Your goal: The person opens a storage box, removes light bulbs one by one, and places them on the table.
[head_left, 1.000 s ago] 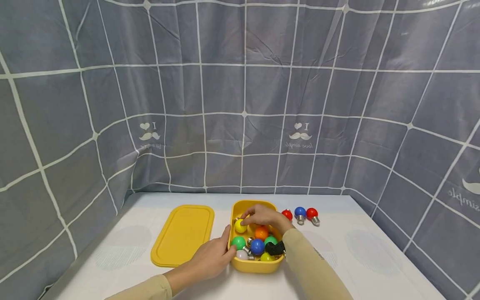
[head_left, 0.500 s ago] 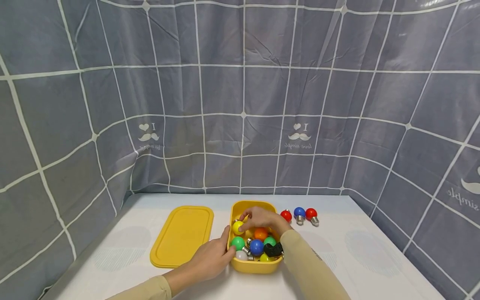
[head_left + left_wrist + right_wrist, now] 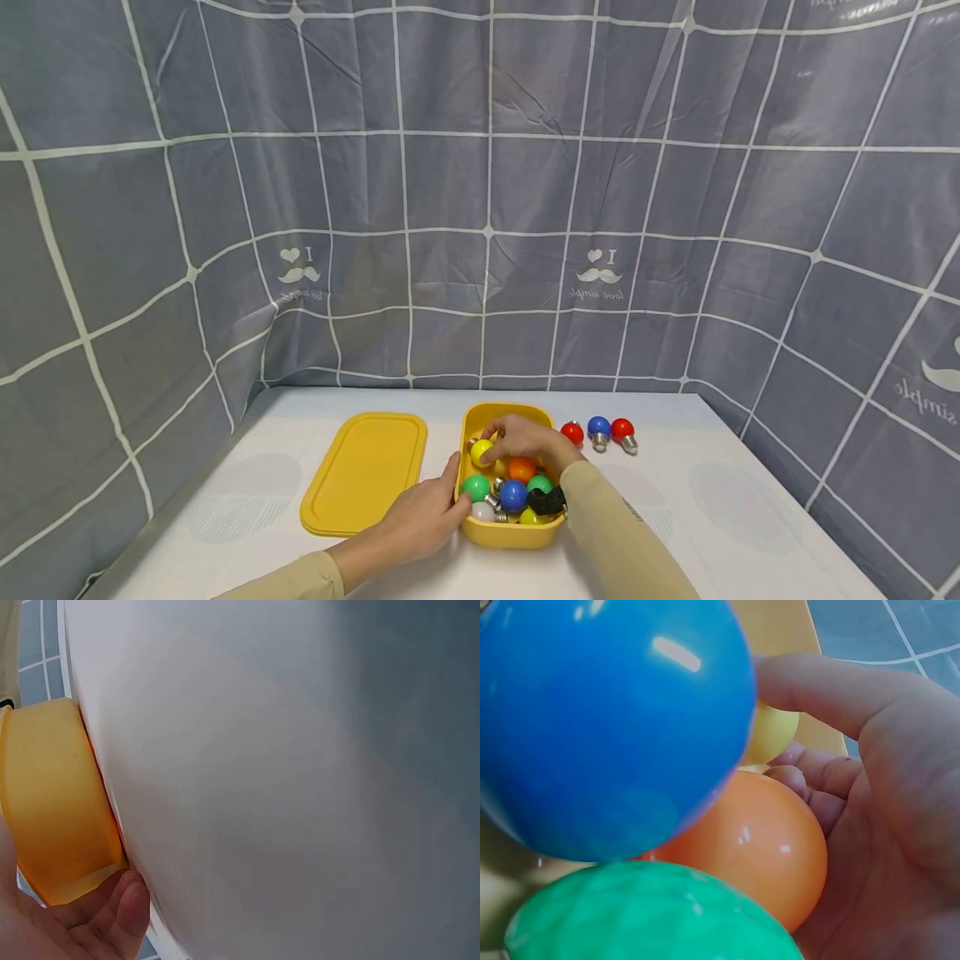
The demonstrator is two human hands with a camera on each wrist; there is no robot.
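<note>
My left hand (image 3: 423,512) steadies the near left side of a yellow plastic box (image 3: 510,539), thumb at the rim and fingers along the outer wall. In the left wrist view, its fingertips curl by the lower edge of the box wall (image 3: 60,795). Reaching into the far left part of the box, my right hand (image 3: 521,437) pinches a yellow light bulb (image 3: 481,452) between thumb and fingers. Below it lie an orange bulb (image 3: 522,468), a blue bulb (image 3: 513,496), a green bulb (image 3: 476,487) and several others. The right wrist view shows the yellow bulb (image 3: 776,735) partly hidden behind the blue one (image 3: 615,735).
A yellow lid (image 3: 365,473) lies flat on the white table left of the box. Right of it are a red bulb (image 3: 573,432), a blue bulb (image 3: 598,427) and another red bulb (image 3: 622,430). A grey checked curtain (image 3: 450,183) surrounds the table's back and sides.
The yellow bulb in my right hand has shifted slightly left and then back right inside the box. My left hand has stayed at the box.
</note>
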